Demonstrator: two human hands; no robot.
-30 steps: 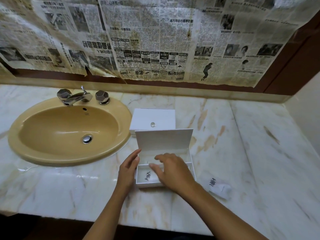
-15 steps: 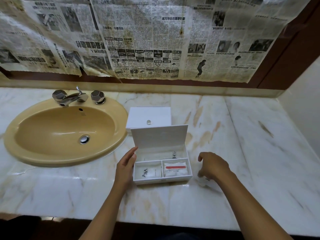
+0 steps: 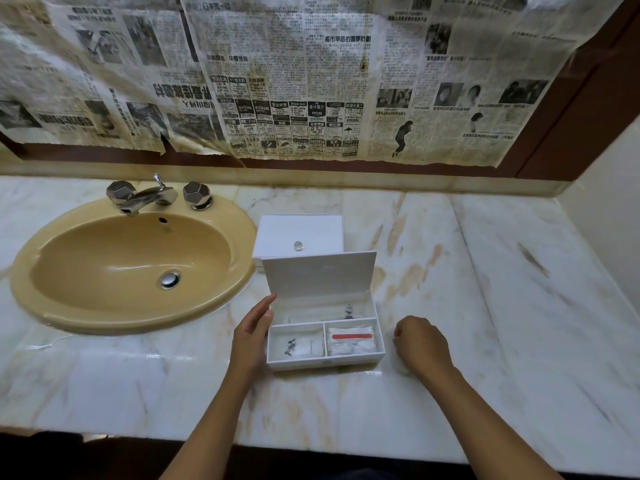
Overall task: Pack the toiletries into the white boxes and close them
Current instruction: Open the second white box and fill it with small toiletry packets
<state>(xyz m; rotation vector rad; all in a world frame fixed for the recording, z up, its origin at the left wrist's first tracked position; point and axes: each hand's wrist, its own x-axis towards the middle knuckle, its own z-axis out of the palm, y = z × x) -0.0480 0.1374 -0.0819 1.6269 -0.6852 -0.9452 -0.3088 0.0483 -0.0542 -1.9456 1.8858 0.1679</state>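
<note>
An open white box [image 3: 327, 362] stands on the marble counter with its lid [image 3: 318, 275] upright. Its front-left compartment holds a white packet with black print [image 3: 298, 346]. A packet with a red strip [image 3: 351, 341] lies in the front-right one, and a long packet [image 3: 325, 311] in the rear one. My left hand [image 3: 251, 337] rests with straight fingers against the box's left wall. My right hand [image 3: 420, 344] is to the right of the box, fingers curled down over a white sachet [image 3: 399, 367] that is mostly hidden. A closed white box [image 3: 299, 233] with a clear knob sits behind.
A yellow sink [image 3: 135, 268] with a chrome tap [image 3: 143, 197] is set in the counter at the left. Newspaper covers the wall above. The marble counter [image 3: 502, 306] stretches right to a side wall, and its front edge runs just below my forearms.
My right hand came out of the open box and moved right onto the sachet on the counter, uncovering the compartments. The left hand has stayed against the box.
</note>
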